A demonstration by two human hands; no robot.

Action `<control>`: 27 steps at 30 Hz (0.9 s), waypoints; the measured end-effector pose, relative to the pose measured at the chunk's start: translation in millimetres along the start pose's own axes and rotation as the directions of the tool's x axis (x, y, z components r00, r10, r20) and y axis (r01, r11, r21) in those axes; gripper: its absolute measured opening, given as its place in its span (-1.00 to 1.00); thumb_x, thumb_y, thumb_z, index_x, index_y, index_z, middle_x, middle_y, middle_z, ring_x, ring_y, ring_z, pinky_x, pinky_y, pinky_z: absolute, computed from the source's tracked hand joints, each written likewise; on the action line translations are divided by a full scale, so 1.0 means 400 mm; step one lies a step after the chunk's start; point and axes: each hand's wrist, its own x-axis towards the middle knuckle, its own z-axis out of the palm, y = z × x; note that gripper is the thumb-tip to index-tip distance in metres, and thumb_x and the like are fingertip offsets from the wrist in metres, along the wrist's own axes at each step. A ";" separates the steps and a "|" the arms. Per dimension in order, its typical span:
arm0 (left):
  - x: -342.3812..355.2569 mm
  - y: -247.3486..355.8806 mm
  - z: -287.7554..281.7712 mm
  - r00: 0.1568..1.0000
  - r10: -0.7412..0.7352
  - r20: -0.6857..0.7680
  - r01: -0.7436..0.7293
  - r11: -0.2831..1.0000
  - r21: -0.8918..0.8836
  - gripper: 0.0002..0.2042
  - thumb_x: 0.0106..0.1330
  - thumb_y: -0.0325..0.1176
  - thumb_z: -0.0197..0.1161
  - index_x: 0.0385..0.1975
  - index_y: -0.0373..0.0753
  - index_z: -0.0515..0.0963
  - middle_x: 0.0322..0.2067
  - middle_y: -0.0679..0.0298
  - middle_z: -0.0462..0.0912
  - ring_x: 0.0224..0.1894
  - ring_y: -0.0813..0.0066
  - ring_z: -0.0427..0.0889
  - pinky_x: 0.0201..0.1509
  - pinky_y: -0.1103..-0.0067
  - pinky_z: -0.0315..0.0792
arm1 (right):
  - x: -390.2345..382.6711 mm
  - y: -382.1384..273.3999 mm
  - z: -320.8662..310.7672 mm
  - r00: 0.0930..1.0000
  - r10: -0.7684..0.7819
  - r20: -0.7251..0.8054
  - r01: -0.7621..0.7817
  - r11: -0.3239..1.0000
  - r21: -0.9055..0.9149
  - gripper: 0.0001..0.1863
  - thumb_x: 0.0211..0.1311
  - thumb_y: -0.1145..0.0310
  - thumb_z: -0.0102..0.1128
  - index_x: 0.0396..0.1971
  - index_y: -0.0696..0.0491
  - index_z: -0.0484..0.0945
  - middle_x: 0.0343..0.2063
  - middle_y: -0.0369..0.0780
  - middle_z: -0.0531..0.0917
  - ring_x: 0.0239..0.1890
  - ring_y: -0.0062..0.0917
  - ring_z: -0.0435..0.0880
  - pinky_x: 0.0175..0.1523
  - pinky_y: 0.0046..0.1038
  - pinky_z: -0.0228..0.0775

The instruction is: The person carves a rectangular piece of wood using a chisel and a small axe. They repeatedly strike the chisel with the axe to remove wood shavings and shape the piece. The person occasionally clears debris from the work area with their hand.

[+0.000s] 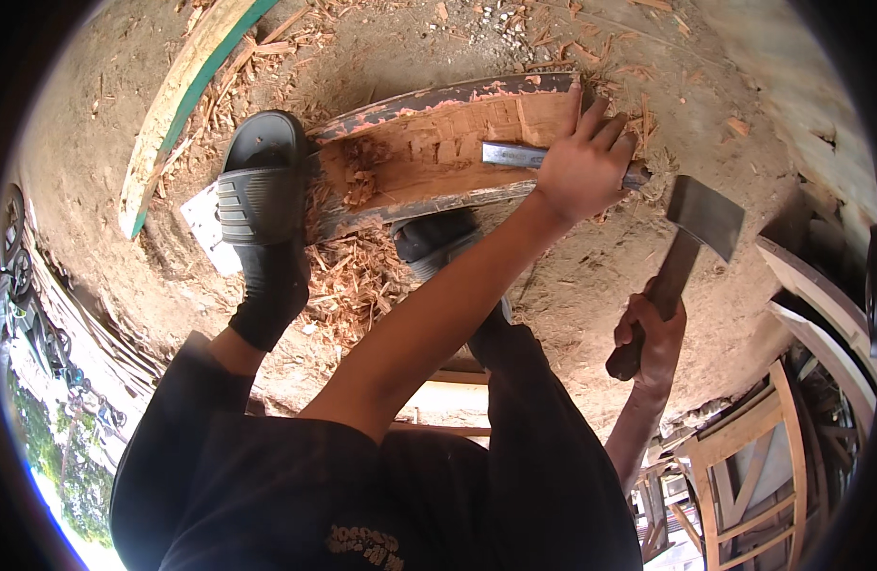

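Observation:
A curved, hollowed piece of wood (pixel 443 143) lies across the ground in front of me, its rims dark and peeling, its inside bare and reddish. My left hand (pixel 585 164) reaches over its right end and grips a chisel (pixel 513 155). The flat steel blade points left over the hollow, and the fingers rest at the wood's far right edge. Lower and to the right, my right hand (pixel 655 335) is wrapped round the wooden handle of a hatchet (pixel 707 215). Its broad steel head is raised, apart from the chisel. Loose chips (pixel 362 171) sit inside the hollow.
My left foot in a black slide sandal (pixel 263 181) presses on the wood's left end; the other sandal (pixel 433 236) is beside its near rim. Wood shavings (pixel 358 285) litter the ground. A green-edged curved plank (pixel 186 100) lies far left. Wooden frames (pixel 754 457) stand at lower right.

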 end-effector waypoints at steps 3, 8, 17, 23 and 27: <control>0.000 -0.002 0.004 1.000 0.002 0.015 -0.003 1.000 0.019 -0.48 -0.26 -0.25 0.49 -0.17 -0.16 0.57 -0.05 0.25 0.59 0.20 0.17 0.40 0.44 0.05 -0.04 | 0.002 0.006 -0.048 0.982 -0.170 -0.083 0.184 0.963 0.199 -0.72 0.16 0.46 0.12 -0.15 0.15 0.32 -0.69 -0.34 0.35 -0.75 -0.70 0.31 -0.67 -0.63 0.21; 0.004 0.004 -0.008 0.998 -0.012 0.059 0.012 1.000 -0.010 -0.42 -0.28 -0.22 0.50 -0.13 -0.18 0.53 -0.02 0.28 0.57 0.19 0.17 0.39 0.44 0.07 -0.04 | 0.023 -0.115 -0.061 0.921 -0.183 -0.342 0.287 0.915 0.283 -0.76 0.26 0.28 0.07 -0.57 -0.01 0.29 -0.70 -0.37 0.33 -0.73 -0.73 0.24 -0.66 -0.67 0.10; 0.009 0.002 -0.026 0.995 -0.015 0.101 0.020 0.999 -0.046 -0.30 -0.30 -0.11 0.54 -0.04 -0.20 0.49 0.01 0.21 0.55 0.21 0.15 0.38 0.46 0.10 -0.06 | 0.016 0.034 0.034 0.999 0.047 -0.026 -0.049 0.994 -0.094 -0.83 0.09 0.52 0.17 -0.38 0.11 0.34 -0.72 -0.32 0.40 -0.77 -0.64 0.41 -0.66 -0.62 0.25; 0.008 -0.007 -0.017 0.996 0.003 0.091 -0.003 1.000 0.002 -0.31 -0.30 -0.14 0.54 -0.05 -0.21 0.50 -0.02 0.21 0.57 0.19 0.16 0.40 0.45 0.12 -0.03 | -0.002 0.036 -0.115 0.966 -0.205 -0.160 0.232 0.957 0.177 -0.87 0.16 0.45 0.12 -0.36 0.06 0.35 -0.71 -0.39 0.33 -0.75 -0.73 0.26 -0.70 -0.65 0.13; 0.010 0.001 -0.010 0.998 0.011 0.060 -0.012 1.000 0.015 -0.34 -0.30 -0.20 0.52 -0.06 -0.21 0.50 -0.04 0.21 0.58 0.17 0.18 0.42 0.44 0.11 0.01 | 0.023 -0.088 -0.301 0.804 -0.330 -0.494 0.513 0.805 0.297 -0.91 0.25 0.38 0.08 -0.36 -0.01 0.36 -0.69 -0.43 0.36 -0.66 -0.78 0.27 -0.57 -0.68 0.15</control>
